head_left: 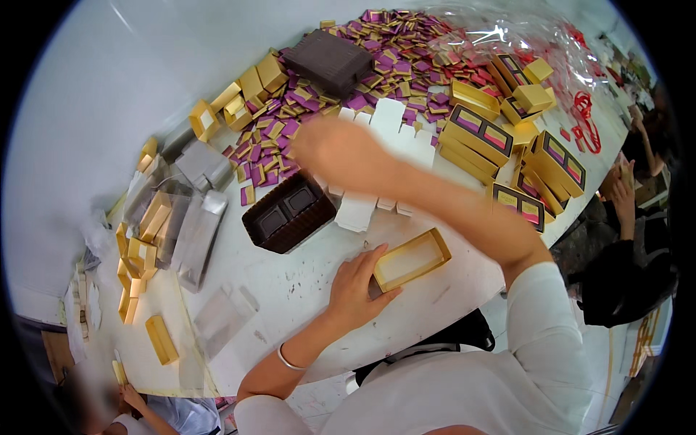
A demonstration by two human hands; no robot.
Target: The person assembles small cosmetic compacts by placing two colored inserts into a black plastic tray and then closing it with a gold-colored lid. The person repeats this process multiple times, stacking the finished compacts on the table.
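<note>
My left hand (pixel 355 286) grips one end of an open gold cardboard box (pixel 419 273), with thumb and fingers on either side. The box rests on the table before me, its inside pale. My right arm reaches across to the left, and my right hand (pixel 337 148) is blurred above the near edge of a pile of small purple-and-gold wrapped pieces (pixel 270 148). Its fingers do not show clearly. Just below that hand sits a stack of dark brown plastic trays (pixel 290 214). White cut-out cardboard pieces (pixel 388 119) lie partly hidden beneath my right forearm.
Finished-looking gold boxes with dark windowed lids (pixel 478 138) stand at the right. A dark brown block of trays (pixel 330 61) lies on the pile. Clear plastic film (pixel 507 36) covers red pieces at the back. Gold boxes (pixel 138 257) and clear bags (pixel 199 239) lie left. Other people sit nearby.
</note>
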